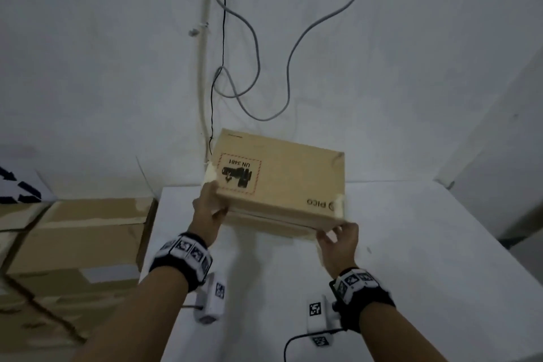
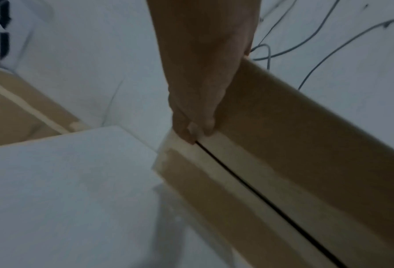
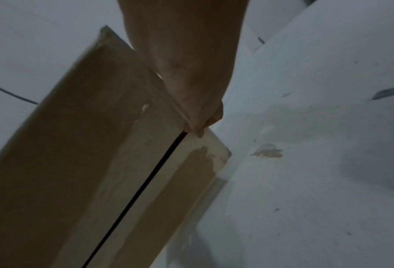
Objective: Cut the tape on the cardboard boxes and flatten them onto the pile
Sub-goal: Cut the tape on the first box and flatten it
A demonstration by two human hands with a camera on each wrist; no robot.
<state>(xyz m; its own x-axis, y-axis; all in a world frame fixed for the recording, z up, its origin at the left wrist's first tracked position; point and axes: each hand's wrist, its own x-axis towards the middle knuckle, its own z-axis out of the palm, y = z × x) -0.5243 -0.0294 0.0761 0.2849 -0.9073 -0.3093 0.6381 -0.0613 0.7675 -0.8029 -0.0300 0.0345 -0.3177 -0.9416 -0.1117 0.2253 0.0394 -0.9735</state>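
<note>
Fingers of both hands pinch the box's near corners.

Box above table, cardboard pile left, cables behind

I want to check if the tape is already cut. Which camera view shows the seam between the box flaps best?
The right wrist view: the seam runs as a long dark open slit between taped flaps. The left wrist view shows the same slit, blurrier. In the head view the box hides it; only a faint edge line shows.
</note>
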